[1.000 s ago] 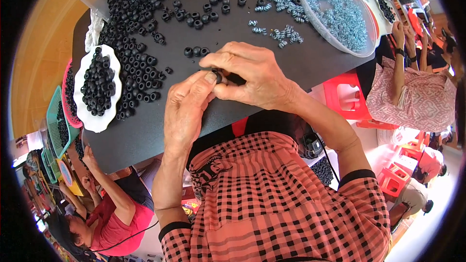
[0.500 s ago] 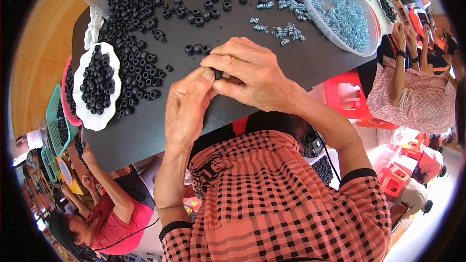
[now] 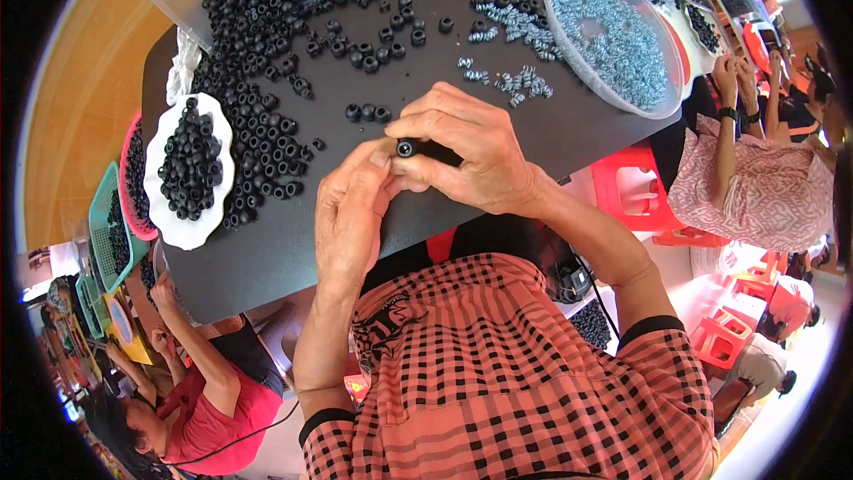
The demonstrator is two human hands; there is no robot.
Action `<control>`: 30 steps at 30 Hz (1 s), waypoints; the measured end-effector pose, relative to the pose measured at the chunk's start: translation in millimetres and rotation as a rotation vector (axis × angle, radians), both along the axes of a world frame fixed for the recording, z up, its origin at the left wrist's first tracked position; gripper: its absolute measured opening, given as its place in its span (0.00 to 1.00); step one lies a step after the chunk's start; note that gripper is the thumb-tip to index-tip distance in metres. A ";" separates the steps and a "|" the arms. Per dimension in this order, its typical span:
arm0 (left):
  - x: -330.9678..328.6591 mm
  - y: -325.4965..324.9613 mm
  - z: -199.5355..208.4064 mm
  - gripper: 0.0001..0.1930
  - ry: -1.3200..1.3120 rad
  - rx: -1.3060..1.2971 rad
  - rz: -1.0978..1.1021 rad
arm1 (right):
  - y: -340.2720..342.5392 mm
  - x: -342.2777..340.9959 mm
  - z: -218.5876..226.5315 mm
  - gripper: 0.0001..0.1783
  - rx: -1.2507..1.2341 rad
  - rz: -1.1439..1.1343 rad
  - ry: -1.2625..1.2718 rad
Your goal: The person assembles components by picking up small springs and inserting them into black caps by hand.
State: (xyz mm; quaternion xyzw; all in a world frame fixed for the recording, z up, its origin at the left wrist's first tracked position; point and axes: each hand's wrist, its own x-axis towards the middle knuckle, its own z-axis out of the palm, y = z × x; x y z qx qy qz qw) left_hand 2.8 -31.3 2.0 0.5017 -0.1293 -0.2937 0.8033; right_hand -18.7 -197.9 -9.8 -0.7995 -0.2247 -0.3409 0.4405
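Observation:
A small black hollow plastic piece (image 3: 406, 149), its round opening facing up, is pinched between the thumb and fingers of my right hand (image 3: 475, 147). Against it press the closed fingertips of my left hand (image 3: 353, 209); whatever they hold is hidden. Just beyond my hands, a few round black pieces (image 3: 367, 113) lie in a row on the dark table (image 3: 267, 262). Loose small metal springs (image 3: 524, 84) are scattered farther off, beside a clear round tub (image 3: 613, 105) full of springs (image 3: 613, 40).
A big heap of black pieces (image 3: 258, 0) covers the far left of the table. More fill a white scalloped dish (image 3: 182, 236). Green (image 3: 102, 231) and pink baskets (image 3: 133, 173) stand at left, near a co-worker in red (image 3: 222, 400). Another person's patterned garment (image 3: 733, 182) and red stools (image 3: 631, 187) are at right.
My right fingers have shifted, and the black piece between them now shows its open end. The whole view has moved slightly, so the table sits a little lower.

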 end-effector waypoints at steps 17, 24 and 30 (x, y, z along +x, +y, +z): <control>-16.0 13.0 -17.8 0.12 -0.125 0.014 0.228 | 2.8 -4.5 19.2 0.14 0.071 0.083 0.290; -13.9 10.7 -5.8 0.10 -0.204 0.151 0.181 | -9.0 52.4 45.8 0.13 -0.008 -0.019 0.392; -15.0 13.4 -5.1 0.09 -0.287 0.200 0.167 | -52.7 94.3 40.2 0.09 0.130 -0.219 0.437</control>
